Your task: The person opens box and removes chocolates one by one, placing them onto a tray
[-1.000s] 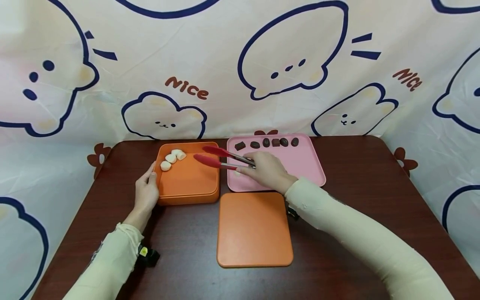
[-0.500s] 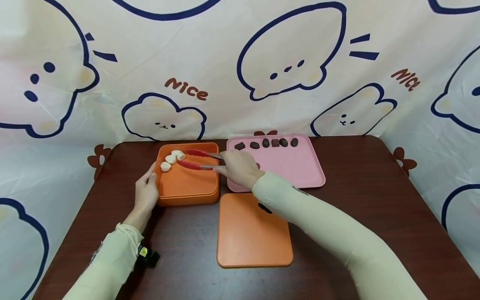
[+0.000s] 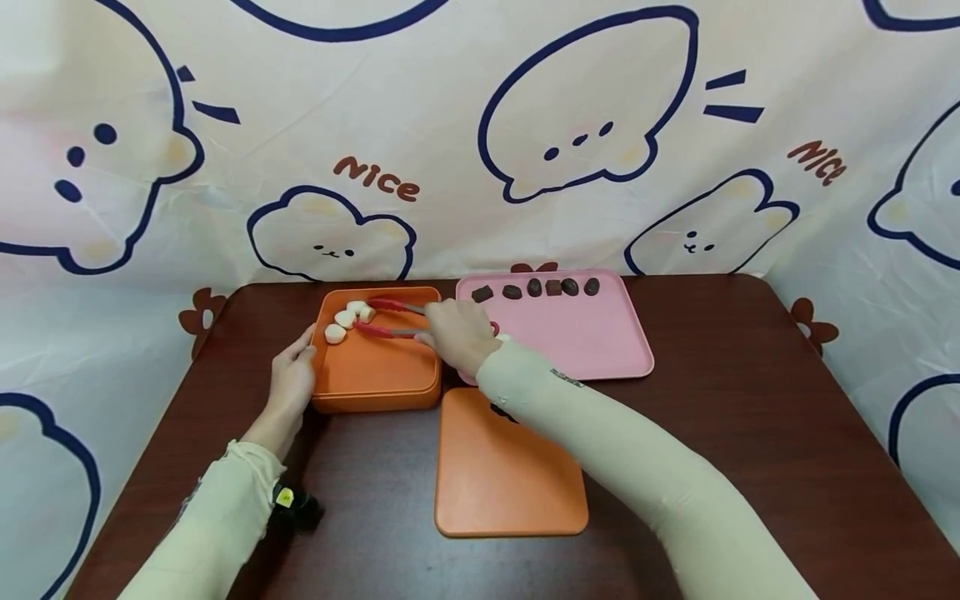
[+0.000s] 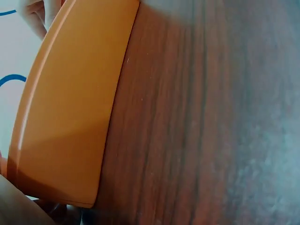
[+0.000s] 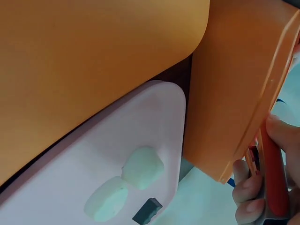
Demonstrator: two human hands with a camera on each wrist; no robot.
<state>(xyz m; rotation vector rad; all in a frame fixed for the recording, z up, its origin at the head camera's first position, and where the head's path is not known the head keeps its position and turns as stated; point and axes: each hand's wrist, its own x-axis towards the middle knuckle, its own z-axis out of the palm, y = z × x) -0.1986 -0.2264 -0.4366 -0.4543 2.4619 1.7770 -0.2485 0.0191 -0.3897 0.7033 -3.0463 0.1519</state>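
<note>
My right hand (image 3: 463,333) grips a pair of tongs (image 3: 378,331) with red tips and metal arms. The spread tips reach into the orange box (image 3: 375,371), beside the nearest of several white pieces (image 3: 335,334) clustered in its back left corner. Whether the tips touch a piece, I cannot tell. My left hand (image 3: 291,379) holds the box at its left wall, thumb towards the front. In the right wrist view, my fingers are curled round the tongs' red handle (image 5: 276,178). The left wrist view mostly shows the side of the box (image 4: 70,108).
A pink tray (image 3: 585,342) right of the box bears a back row of several dark chocolates (image 3: 535,287). Two white pieces (image 5: 143,167) show on it in the right wrist view. An orange lid (image 3: 510,492) lies in front on the brown table (image 3: 375,500).
My right hand has carried the tongs leftward from over the pink tray into the box, up to the white pieces. The left hand has stayed at the box's left wall.
</note>
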